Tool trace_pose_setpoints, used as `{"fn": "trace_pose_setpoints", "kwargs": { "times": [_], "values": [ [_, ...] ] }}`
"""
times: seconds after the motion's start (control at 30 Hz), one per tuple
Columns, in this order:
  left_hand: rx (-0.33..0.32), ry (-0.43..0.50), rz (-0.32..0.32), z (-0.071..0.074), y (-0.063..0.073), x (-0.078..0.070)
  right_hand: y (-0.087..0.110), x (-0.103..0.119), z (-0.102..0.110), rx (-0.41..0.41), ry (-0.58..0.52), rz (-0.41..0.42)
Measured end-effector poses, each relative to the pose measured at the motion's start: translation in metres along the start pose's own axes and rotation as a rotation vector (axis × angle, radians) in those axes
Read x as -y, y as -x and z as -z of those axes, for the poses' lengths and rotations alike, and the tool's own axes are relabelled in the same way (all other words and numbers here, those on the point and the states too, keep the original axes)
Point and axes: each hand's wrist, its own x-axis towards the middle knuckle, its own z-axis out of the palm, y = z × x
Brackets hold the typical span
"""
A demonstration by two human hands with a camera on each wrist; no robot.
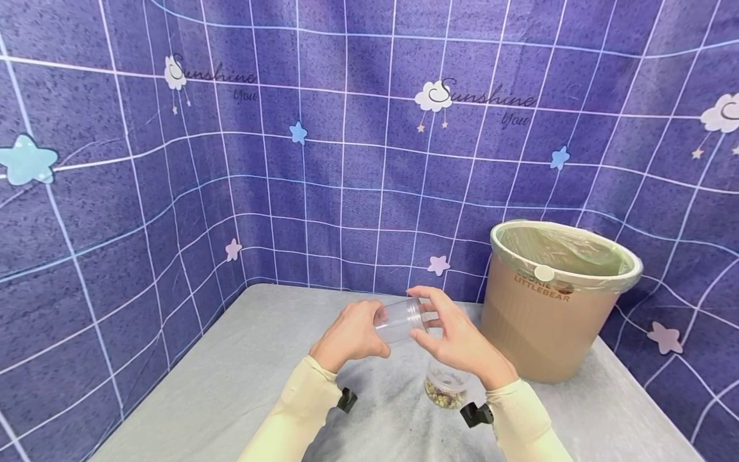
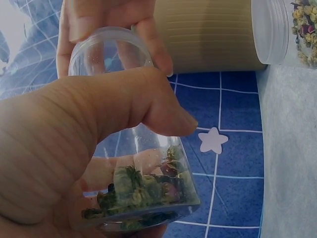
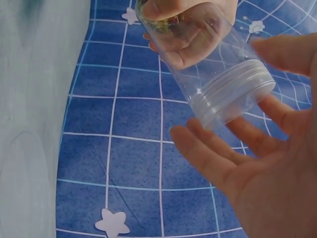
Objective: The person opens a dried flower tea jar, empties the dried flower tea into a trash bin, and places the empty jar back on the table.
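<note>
Gripping a clear jar (image 1: pixel 398 322) in the left hand (image 1: pixel 353 330) with curled fingers, tilted, ridged end (image 3: pixel 235 91) toward the loosely spread right hand (image 1: pixel 456 337); hard to tell whether touching there. Probably light, stiff and slippery; best held round mid-wall. Seen from the left wrist, hidden from the head: dried flowers (image 2: pixel 141 193) inside, near the left palm.

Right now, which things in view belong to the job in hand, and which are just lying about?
Job in hand:
Clear cylindrical plastic jar, gripped by left hand, right hand near its ridged end
Dried greenish plant pieces inside

Seemingly lying about:
Second clear plastic jar, yellowish dried flowers inside, on the grey cloth, possibly related
Beige bin with green liner
</note>
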Motion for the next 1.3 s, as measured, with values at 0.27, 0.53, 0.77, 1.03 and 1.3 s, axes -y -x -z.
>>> {"fn": "trace_pose_setpoints", "kwargs": {
  "times": [0.27,0.53,0.77,1.03,1.3],
  "values": [
    [-0.009,-0.004,-0.012,0.001,0.001,-0.001,-0.001,-0.003,-0.003,-0.141,0.135,-0.069],
    [-0.009,-0.005,-0.016,0.001,0.000,-0.001,-0.002,-0.001,-0.009,-0.216,0.185,-0.199],
    [-0.012,-0.015,-0.017,0.002,0.001,-0.002,-0.002,0.004,-0.010,-0.221,0.104,-0.311],
    [-0.007,-0.001,-0.009,0.001,0.002,-0.001,-0.004,0.007,-0.012,-0.226,0.114,-0.374],
    [-0.007,-0.010,-0.010,0.001,0.001,-0.002,-0.006,0.008,-0.014,-0.233,0.160,-0.390]
  ]
}}
